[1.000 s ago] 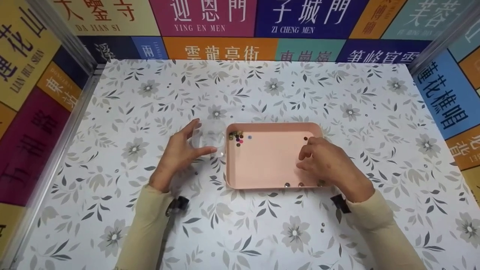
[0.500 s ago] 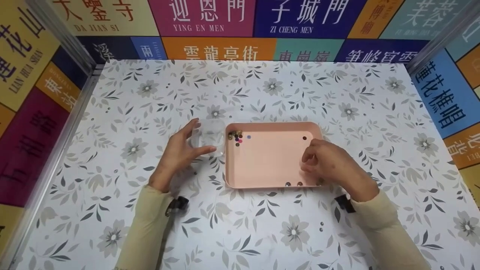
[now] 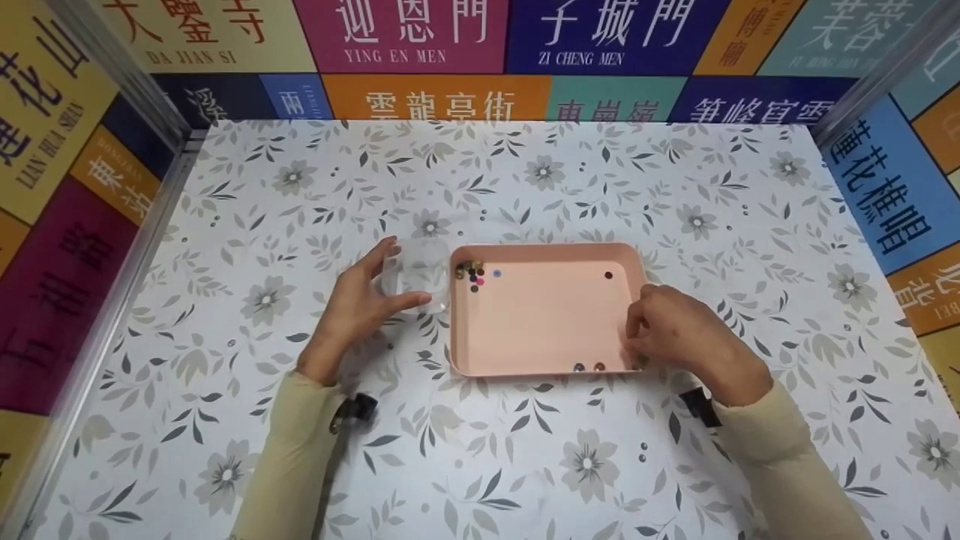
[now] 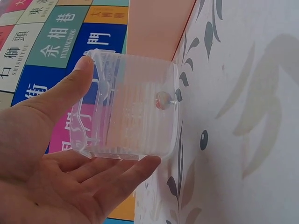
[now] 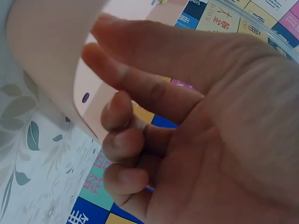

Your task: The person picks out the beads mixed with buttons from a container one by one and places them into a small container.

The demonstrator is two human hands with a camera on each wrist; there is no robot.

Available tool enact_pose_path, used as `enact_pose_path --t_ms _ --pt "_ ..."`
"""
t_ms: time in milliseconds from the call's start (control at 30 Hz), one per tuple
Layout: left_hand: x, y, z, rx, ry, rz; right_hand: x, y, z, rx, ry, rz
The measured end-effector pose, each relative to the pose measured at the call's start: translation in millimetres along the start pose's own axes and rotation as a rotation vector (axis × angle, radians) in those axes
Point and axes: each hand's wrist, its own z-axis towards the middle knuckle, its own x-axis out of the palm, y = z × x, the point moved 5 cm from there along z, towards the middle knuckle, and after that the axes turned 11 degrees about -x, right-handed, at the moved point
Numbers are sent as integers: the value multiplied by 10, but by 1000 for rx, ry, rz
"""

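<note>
My left hand [image 3: 409,274] grips a clear plastic box [image 3: 421,262] between thumb and fingers, just left of the pink tray [image 3: 544,330]. The left wrist view shows the box [image 4: 135,84] held in my left hand [image 4: 119,112], with one small bead [image 4: 161,99] inside it. My right hand [image 3: 637,330] sits at the tray's right rim with its fingers curled on the wall. In the right wrist view, the fingers [image 5: 121,70] lie against the tray wall [image 5: 46,56]. Several small beads [image 3: 472,274] cluster in the tray's far left corner. Two more beads [image 3: 589,367] lie by its near edge.
A single dark bead [image 3: 608,275] and a blue bead [image 3: 496,274] lie loose in the tray. The floral tablecloth [image 3: 525,172] stretches behind the tray. Coloured sign panels [image 3: 420,45] wall the table in at the back and both sides.
My right hand has drawn back from inside the tray to its right rim. The left hand and the box have stayed put.
</note>
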Motion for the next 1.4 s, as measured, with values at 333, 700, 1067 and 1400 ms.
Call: enact_pose_path --t_ms 333,700,1067,1400 --pt "11 -7 17 -15 11 -14 -121 5 -121 24 -142 -103" --pt "18 -16 32 -28 24 -4 1 -85 -136 169 43 -66" --pt "8 50 20 -24 25 -27 72 -82 -105 164 97 -70" --pt "6 49 16 2 20 -47 101 -79 -103 121 83 -85"
